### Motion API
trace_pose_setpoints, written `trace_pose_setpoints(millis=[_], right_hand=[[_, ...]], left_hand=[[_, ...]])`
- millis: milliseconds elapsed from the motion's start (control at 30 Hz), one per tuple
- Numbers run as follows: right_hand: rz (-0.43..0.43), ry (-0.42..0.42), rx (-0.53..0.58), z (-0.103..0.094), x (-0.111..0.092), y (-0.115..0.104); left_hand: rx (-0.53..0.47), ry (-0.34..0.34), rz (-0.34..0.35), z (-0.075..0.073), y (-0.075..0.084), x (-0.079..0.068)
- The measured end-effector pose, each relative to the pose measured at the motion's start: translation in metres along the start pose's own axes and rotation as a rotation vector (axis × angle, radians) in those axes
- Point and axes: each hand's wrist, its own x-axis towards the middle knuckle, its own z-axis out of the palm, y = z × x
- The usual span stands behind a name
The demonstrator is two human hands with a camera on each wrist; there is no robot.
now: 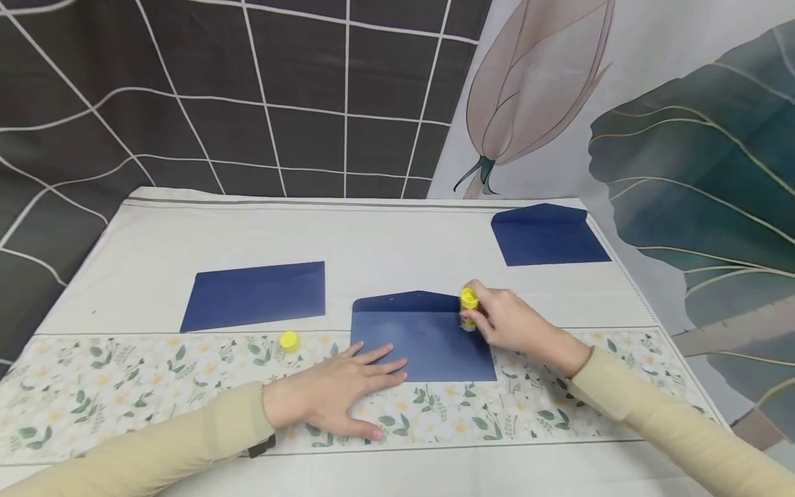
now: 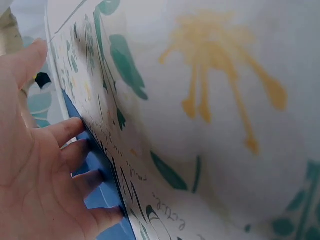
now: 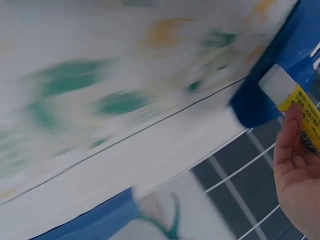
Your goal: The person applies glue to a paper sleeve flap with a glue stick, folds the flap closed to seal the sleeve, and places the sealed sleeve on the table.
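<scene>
A dark blue envelope (image 1: 428, 345) lies in front of me with its flap unfolded away from me. My left hand (image 1: 348, 390) rests on its lower left part with fingers spread, thumb on the floral cloth. In my right hand (image 1: 509, 321) I grip a yellow glue stick (image 1: 468, 300), its bottom end up and the white glue end down at the envelope's right side by the flap. The right wrist view shows the uncapped glue stick (image 3: 295, 97) near the blue paper (image 3: 255, 107). A yellow cap (image 1: 289, 341) stands left of the envelope.
A second blue envelope (image 1: 254, 297) lies at the back left, no raised flap showing. Another envelope (image 1: 549, 238), flap unfolded, lies near the far right edge. The table is covered by a white cloth with a floral band (image 1: 155, 386). Behind hangs a dark checked curtain (image 1: 298, 90).
</scene>
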Motion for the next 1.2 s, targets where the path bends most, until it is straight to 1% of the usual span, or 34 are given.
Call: trace_pose_setpoints(millis=[67,133,233,333,467,667,767,867,1033,1100,1200], right_hand=[[0.026,0.004,-0.008,-0.003,-0.009,0.004],[0.030,0.019,-0.003,-0.004,-0.015,0.007],[0.016,0.051,0.018,0.000,-0.014,0.007],[-0.019,0.085,0.045,0.007,-0.004,0.000],[-0.089,0.088,0.057,0.019,0.019,-0.014],[-0.175,0.055,0.030,0.034,0.054,-0.035],[-0.203,0.031,0.042,0.039,0.067,-0.045],[-0.220,0.002,0.077,0.044,0.079,-0.054],[-0.241,-0.043,0.139,0.050,0.091,-0.063],[-0.245,-0.054,0.151,0.049,0.091,-0.063],[-0.240,-0.057,0.145,0.044,0.086,-0.059]], left_hand=[[-0.002,0.004,-0.003,0.001,-0.001,-0.001],[0.000,0.010,-0.004,0.001,-0.001,-0.002],[0.008,0.015,-0.002,0.002,-0.002,-0.003],[0.008,0.017,0.003,0.001,-0.001,-0.003],[0.007,0.010,-0.003,0.001,0.000,-0.002],[0.015,-0.004,-0.018,0.001,0.000,0.000],[0.027,0.005,-0.010,0.000,0.000,0.000],[0.029,0.007,-0.008,0.000,0.000,0.000],[0.015,0.003,-0.012,-0.001,0.001,0.000],[0.017,0.004,-0.010,-0.001,0.001,0.000],[0.023,0.011,-0.001,-0.001,0.000,0.001]])
